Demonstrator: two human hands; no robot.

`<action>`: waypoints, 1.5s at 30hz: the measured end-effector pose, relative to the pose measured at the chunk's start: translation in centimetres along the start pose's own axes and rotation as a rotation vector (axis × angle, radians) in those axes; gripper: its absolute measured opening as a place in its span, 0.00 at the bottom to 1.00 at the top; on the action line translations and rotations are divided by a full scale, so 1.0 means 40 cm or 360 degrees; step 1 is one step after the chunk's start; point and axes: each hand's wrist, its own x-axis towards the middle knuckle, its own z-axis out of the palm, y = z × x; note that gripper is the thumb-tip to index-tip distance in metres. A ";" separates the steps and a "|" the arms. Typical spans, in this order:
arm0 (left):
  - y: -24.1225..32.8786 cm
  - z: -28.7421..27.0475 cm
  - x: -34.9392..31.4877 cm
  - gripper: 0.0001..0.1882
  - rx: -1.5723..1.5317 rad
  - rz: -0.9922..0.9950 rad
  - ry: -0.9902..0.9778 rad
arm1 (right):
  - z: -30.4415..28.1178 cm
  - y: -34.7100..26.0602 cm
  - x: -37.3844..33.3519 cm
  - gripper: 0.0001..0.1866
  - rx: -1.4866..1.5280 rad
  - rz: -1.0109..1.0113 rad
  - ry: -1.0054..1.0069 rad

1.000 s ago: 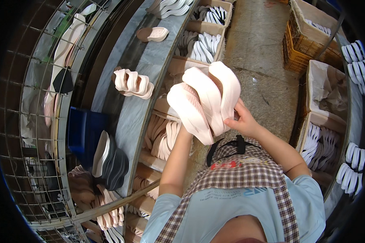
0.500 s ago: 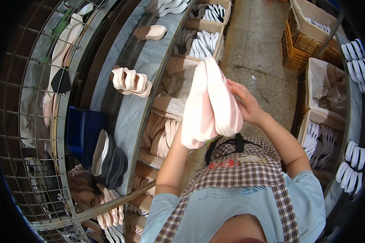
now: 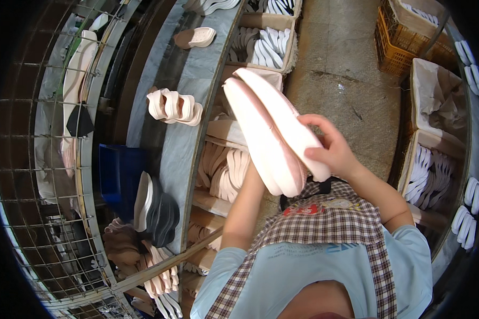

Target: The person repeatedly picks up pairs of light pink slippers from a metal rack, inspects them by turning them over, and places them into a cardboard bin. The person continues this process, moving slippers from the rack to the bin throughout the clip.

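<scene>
Wire mesh bends along the far left, and inward of it a blue bin sits beside a grey table. Near the bin, dark soles stand in a stack, with a white sole against their left side. Farther up the table are a row of cream soles and, beyond it, a single sole, apart from the others. Lined crates stand just right of the table's edge, one packed with pale soles. The left forearm rises to the bundle of pale pink soles held up in front of the checked apron; the left hand is hidden behind them, so I cannot tell how its fingers stand. At the bundle's right, the right hand grasps the outermost sole, thumb and fingers closed about its near part; a gap parts it from the soles beside it. Past the bare floor, more lined crates and white soles line the far right.
</scene>
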 end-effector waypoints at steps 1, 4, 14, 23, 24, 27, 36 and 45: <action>-0.004 0.004 -0.003 0.30 -0.0142 0.0063 -0.0103 | -0.006 -0.012 0.002 0.33 0.0311 -0.0010 0.0057; 0.000 0.020 -0.018 0.35 -0.0727 0.0094 -0.0665 | -0.043 -0.031 0.024 0.37 0.1247 0.0035 -0.0078; 0.046 0.079 -0.032 0.36 -0.0684 0.0103 -0.0494 | -0.081 0.020 -0.014 0.37 0.1531 0.0243 0.0128; 0.044 0.054 0.001 0.28 -0.0697 -0.0050 -0.0723 | -0.060 0.124 -0.013 0.43 0.1703 0.0332 -0.0041; 0.051 0.059 -0.029 0.31 -0.0890 -0.0119 -0.0640 | -0.068 0.132 -0.013 0.42 0.1818 0.0343 -0.0100; 0.070 0.082 -0.050 0.29 -0.1144 -0.0027 -0.0464 | -0.088 0.146 -0.024 0.43 0.1952 0.0399 0.0009; 0.082 0.110 -0.050 0.23 -0.1121 0.0008 -0.0570 | -0.106 0.141 -0.034 0.44 0.1969 0.0385 0.0038; 0.070 0.091 -0.040 0.24 -0.0989 0.0021 -0.0488 | -0.099 0.132 -0.032 0.44 0.1961 0.0405 0.0027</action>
